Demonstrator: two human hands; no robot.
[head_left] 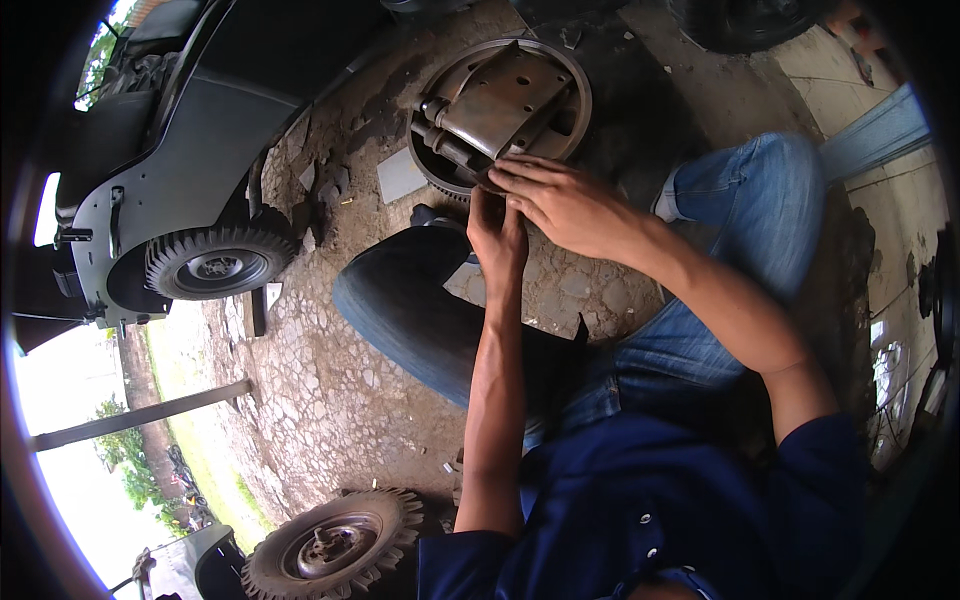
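Observation:
In front of me lies a round metal wheel with a toothed rim (437, 178), like a flywheel. Inside it rests a worn metal bracket (505, 100) with several holes in its flat face and cylindrical ends on its near left side. My left hand (497, 232) is raised at the wheel's near edge, fingers pointing up and closed. From the right, my right hand (572, 207) reaches over, its fingers straight and close together, the tips meeting the left fingertips. Between the fingertips is a small dark piece, mostly covered, whose kind I cannot make out.
Both bent knees in jeans (400, 310) flank the work. A grey-green vehicle with a treaded tyre (218, 265) stands at left. Another wheel (325, 545) is at lower left. A pale flat plate (400, 176) and rubble lie on the cracked stone floor (350, 400).

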